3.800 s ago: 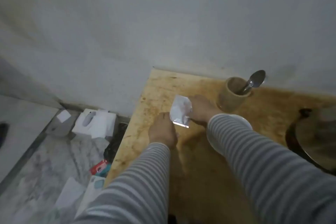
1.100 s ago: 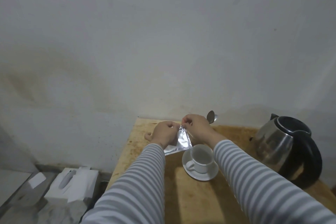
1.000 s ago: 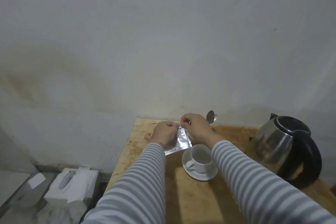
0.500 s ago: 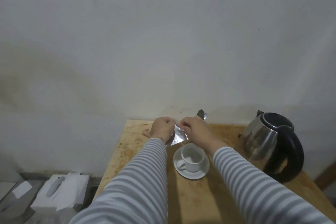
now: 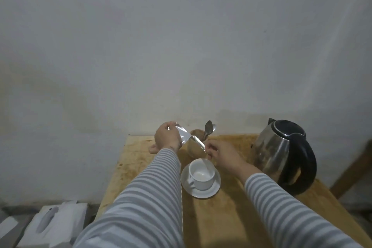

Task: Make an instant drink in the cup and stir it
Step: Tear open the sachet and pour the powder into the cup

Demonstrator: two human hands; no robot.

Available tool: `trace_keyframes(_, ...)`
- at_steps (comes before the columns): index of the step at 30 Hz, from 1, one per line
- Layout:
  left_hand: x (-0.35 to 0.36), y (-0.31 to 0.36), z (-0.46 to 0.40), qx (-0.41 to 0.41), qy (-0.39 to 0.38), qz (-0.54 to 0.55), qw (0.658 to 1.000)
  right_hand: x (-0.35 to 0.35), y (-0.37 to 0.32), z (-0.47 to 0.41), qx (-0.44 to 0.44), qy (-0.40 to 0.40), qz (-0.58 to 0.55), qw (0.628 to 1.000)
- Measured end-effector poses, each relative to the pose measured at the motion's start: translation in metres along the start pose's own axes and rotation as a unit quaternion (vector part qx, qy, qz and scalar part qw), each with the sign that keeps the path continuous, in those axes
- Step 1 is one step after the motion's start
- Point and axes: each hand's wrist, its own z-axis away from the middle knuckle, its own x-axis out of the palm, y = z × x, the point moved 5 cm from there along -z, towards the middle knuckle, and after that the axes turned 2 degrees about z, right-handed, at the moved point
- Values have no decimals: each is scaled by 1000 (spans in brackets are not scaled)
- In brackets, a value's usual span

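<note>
A white cup (image 5: 201, 175) stands on a white saucer (image 5: 201, 192) on the wooden table (image 5: 221, 217). Above and behind it my left hand (image 5: 166, 137) grips the upper end of a silver sachet (image 5: 188, 137), tilted down to the right. My right hand (image 5: 223, 155) pinches the sachet's lower end just over the cup. A thin pale stream of powder falls from there into the cup, and a little pale powder lies on its bottom. Behind the sachet a tan holder (image 5: 196, 147) carries a metal spoon (image 5: 208, 128).
A steel kettle (image 5: 281, 155) with a black lid and handle stands right of the cup. The table's left edge drops to the floor, where white boxes (image 5: 54, 225) lie. A plain wall rises right behind the table. A wooden piece (image 5: 356, 169) leans at far right.
The sachet was held closed between both hands behind the cup. Now it is stretched out and tipped, my right hand has come down to the cup's rim, and powder runs in.
</note>
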Motion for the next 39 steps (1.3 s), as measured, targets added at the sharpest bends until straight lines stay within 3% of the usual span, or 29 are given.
trace_keyframes(4,-1,-3,-5,3,18,73,997,-4,15,10,32,20,6,999)
trace_keyframes(10,17,-16,-3,31,-51,61,996,11,71,32,153,82,-10,985)
trace_keyframes(15,32,-30,-4,27,-98,63,993,39,114,47,253,52,19,966)
trace_keyframes(20,43,-37,5,32,-121,55,991,52,124,43,258,22,51,965)
trace_keyframes(22,47,-38,7,27,-126,55,990,46,113,41,255,48,8,966)
trace_keyframes(24,52,-35,10,24,-133,61,989,41,100,35,262,68,-103,957)
trace_keyframes(28,65,-25,22,26,-149,96,984,43,78,20,319,50,-384,865)
trace_keyframes(30,71,-23,27,29,-157,93,983,47,71,16,335,36,-471,816)
trace_keyframes(36,74,-33,35,-5,-169,80,982,45,79,27,357,56,-527,770)
trace_keyframes(39,74,-51,40,-58,-184,87,977,51,80,35,376,59,-603,701)
